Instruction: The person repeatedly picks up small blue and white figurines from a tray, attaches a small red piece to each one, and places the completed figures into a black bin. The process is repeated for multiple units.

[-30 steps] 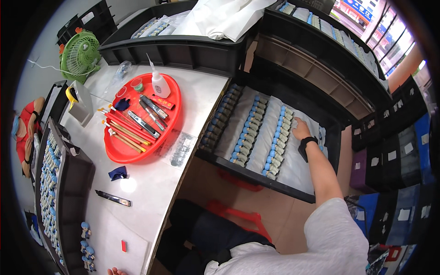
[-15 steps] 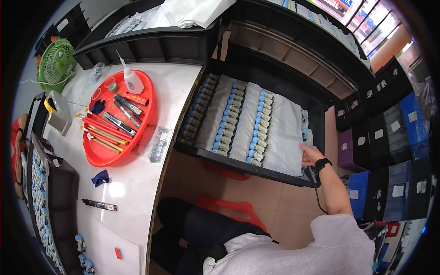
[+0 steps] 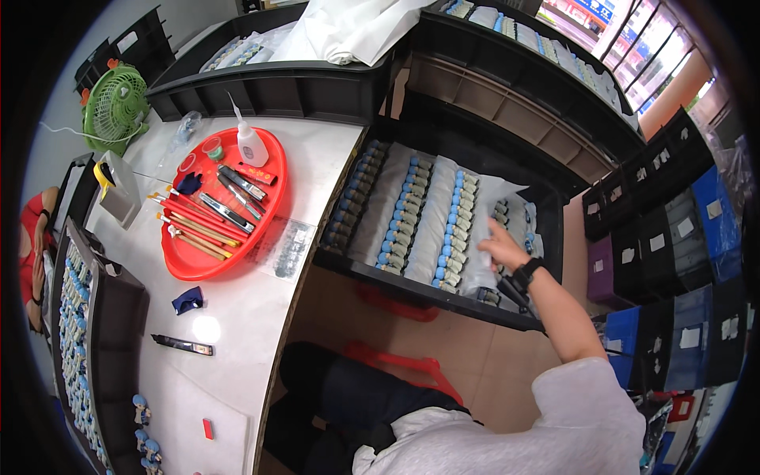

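My right hand, with a black band at the wrist, is over the right part of a large black crate. Its fingers are closed at a thin white sheet, somewhat blurred, and the sheet is drawn up and folded to the left. Inside the crate, small blue-headed figurines lie in rows, with white sheet strips between them. Right of the folded sheet, part of another row of figurines shows, partly hidden by my hand. My left hand is out of view.
To the left is a white table with a red tray of brushes, pens and a squeeze bottle. A cutter knife lies nearer. Black crates stand behind, a green fan far left, stacked bins right.
My right hand has moved left and slightly up, pulling the white sheet off the right side of the crate. More figurines show there. The whole view has shifted a little.
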Motion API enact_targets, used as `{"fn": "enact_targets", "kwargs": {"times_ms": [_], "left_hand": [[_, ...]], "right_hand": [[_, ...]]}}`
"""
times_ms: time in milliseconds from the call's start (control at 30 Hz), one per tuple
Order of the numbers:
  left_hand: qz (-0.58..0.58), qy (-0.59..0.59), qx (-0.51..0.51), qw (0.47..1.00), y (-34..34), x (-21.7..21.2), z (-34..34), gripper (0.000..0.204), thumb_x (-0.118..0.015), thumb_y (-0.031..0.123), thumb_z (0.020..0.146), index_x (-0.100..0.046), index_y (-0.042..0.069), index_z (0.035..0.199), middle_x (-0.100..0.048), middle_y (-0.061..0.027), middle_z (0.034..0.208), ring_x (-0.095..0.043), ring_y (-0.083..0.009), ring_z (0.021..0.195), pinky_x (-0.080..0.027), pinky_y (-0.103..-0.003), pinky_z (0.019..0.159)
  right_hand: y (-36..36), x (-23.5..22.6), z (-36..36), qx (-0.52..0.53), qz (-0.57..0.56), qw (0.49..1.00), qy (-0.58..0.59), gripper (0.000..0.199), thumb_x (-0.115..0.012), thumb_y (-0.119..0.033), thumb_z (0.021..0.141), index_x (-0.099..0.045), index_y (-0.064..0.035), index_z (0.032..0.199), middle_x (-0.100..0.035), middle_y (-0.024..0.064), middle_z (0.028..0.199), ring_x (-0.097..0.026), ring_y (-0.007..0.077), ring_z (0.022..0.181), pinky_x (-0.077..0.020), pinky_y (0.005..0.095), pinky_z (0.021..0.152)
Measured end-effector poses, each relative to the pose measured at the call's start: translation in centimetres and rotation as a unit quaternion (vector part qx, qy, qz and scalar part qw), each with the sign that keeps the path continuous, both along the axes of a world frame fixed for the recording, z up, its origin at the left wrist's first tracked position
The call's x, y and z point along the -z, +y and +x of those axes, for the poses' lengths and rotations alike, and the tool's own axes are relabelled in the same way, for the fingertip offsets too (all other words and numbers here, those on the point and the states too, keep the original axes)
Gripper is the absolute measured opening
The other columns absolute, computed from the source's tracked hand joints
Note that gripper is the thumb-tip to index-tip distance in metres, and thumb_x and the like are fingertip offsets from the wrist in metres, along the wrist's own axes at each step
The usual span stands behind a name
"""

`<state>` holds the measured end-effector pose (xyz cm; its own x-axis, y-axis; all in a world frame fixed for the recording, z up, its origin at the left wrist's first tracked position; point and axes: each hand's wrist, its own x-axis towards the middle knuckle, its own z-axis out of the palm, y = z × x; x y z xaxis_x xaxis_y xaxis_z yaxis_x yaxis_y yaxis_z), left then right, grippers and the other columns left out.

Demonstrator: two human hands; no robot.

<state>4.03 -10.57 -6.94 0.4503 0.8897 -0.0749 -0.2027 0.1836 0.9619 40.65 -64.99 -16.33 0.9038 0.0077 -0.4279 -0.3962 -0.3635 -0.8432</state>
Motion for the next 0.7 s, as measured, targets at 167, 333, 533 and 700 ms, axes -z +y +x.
{"fn": "enact_targets", "kwargs": {"times_ms": [167, 333, 533, 700], "left_hand": [[-0.007, -0.004, 0.014, 1.0, 0.4, 0.3, -0.7, 0.036, -0.052, 0.011, 0.089, -0.041, -0.005, 0.119, -0.055, -0.014, 0.097, -0.053, -0.02, 0.082, -0.044, -0.033, 0.077], [0.0, 0.003, 0.008, 1.0, 0.3, 0.3, -0.6, 0.041, -0.052, 0.013, 0.089, -0.037, -0.006, 0.123, -0.054, -0.0143, 0.1, -0.053, -0.0207, 0.083, -0.044, -0.034, 0.079], [0.006, 0.009, 0.009, 1.0, 0.5, 0.6, -0.7, 0.038, -0.051, 0.013, 0.089, -0.039, -0.005, 0.12, -0.055, -0.0143, 0.099, -0.053, -0.0201, 0.081, -0.045, -0.033, 0.076], [0.008, 0.011, 0.023, 1.0, 1.4, 1.1, -1.3, 0.033, -0.05, 0.013, 0.09, -0.042, -0.005, 0.117, -0.055, -0.0135, 0.098, -0.053, -0.0189, 0.08, -0.044, -0.032, 0.075]], "right_hand": [[7.2, 2.2, 3.8, -0.03, -0.041, 0.997, 0.052, 0.077, -0.049, -0.007, 0.074, -0.011, -0.0079, 0.14, -0.057, 0.0141, 0.074, -0.054, 0.0188, 0.042, -0.046, 0.0296, 0.037], [11.0, 4.9, 5.4, -0.064, -0.114, 0.989, 0.072, 0.066, -0.047, -0.002, 0.075, -0.012, 0.0119, 0.129, -0.059, 0.0212, 0.068, -0.058, 0.0229, 0.043, -0.0468, 0.0321, 0.035], [11.5, 5.2, 5.9, -0.049, -0.121, 0.99, 0.05, 0.059, -0.048, -0.001, 0.074, -0.017, 0.0173, 0.121, -0.059, 0.0193, 0.063, -0.058, 0.023, 0.043, -0.047, 0.0322, 0.035], [11.1, 4.5, 5.1, -0.062, -0.109, 0.991, 0.042, 0.076, -0.049, -0.003, 0.074, -0.002, 0.012, 0.132, -0.059, 0.0182, 0.063, -0.057, 0.0219, 0.043, -0.0474, 0.0316, 0.038]]}}
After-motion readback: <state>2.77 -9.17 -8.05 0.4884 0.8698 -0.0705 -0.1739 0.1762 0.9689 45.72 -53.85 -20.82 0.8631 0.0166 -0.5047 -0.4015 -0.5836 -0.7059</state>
